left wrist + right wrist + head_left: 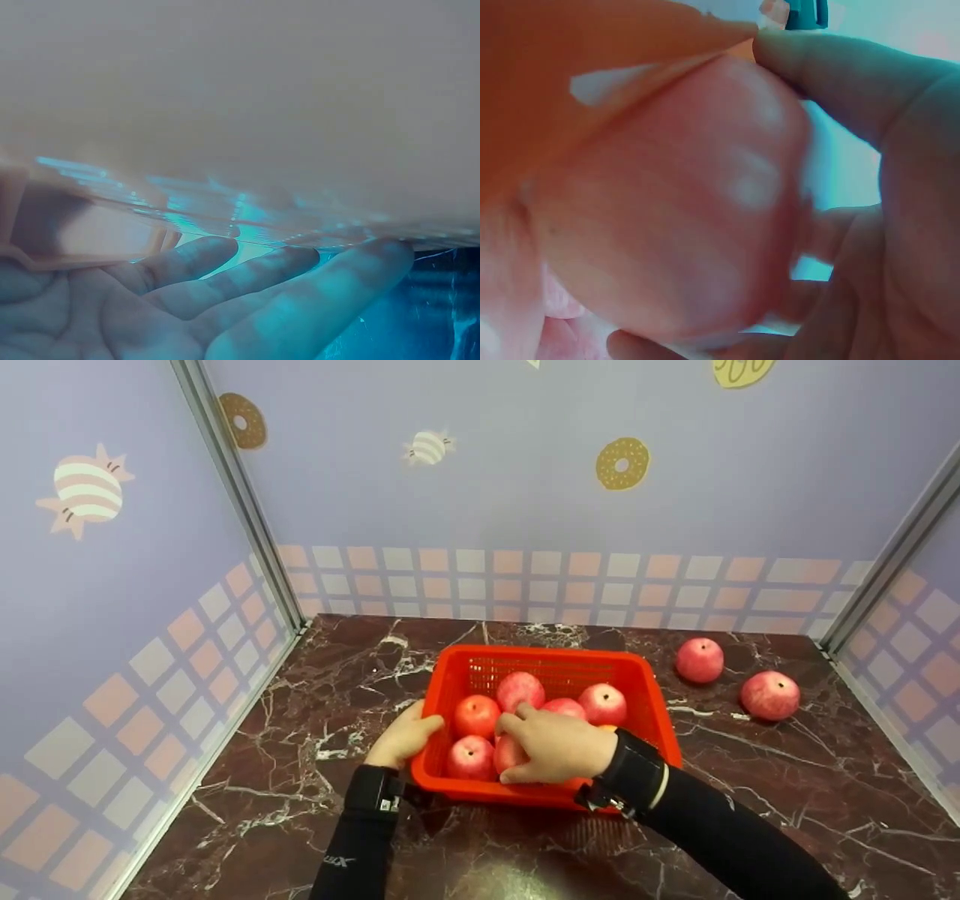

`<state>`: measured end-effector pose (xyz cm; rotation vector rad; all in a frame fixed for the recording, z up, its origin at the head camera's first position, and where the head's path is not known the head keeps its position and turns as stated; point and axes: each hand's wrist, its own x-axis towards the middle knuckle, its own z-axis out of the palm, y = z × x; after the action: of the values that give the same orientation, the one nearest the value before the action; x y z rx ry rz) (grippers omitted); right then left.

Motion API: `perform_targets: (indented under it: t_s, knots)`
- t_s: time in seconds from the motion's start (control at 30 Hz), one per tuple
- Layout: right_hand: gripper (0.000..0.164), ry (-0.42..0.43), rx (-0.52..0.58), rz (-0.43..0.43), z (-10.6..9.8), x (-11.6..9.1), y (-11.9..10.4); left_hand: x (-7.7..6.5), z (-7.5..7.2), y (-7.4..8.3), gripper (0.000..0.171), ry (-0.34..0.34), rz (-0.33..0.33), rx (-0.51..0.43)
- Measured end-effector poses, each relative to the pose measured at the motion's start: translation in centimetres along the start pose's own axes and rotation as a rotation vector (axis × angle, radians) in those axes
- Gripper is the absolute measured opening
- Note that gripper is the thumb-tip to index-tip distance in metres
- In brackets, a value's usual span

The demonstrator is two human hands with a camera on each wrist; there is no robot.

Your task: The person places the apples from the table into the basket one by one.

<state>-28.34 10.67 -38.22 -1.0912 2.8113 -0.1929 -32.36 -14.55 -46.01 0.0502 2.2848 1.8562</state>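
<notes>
A red plastic basket with pierced walls holds several pinkish-red apples and one more orange-red fruit. My left hand holds the basket's left side, thumb over the rim; in the left wrist view its fingers lie long against the outer wall. Low inside the basket, near its front wall, my right hand grips an apple between thumb and fingers. Part of that apple is hidden behind the hand in the head view. A bit of yellow-orange shows beside the right wrist.
Two more apples, one farther back and one nearer, lie on the dark marbled table right of the basket. Patterned panels stand along the back and both sides.
</notes>
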Motion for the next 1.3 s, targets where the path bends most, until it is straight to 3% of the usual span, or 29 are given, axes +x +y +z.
perform_targets:
  t_s: [0.33, 0.57, 1.3]
  knots:
    - [0.047, 0.005, -0.019, -0.069, 0.21, -0.15, -0.03, 0.22, 0.00, -0.16, 0.046, 0.014, -0.001, 0.005]
    - [0.054, -0.015, 0.016, -0.057, 0.15, -0.28, 0.06, 0.14, 0.00, -0.26, 0.046, 0.015, 0.002, 0.005]
    - [0.055, -0.031, -0.003, -0.039, -0.59, -0.82, 0.48, -0.06, -0.04, 0.01, 0.048, -0.016, 0.022, 0.012]
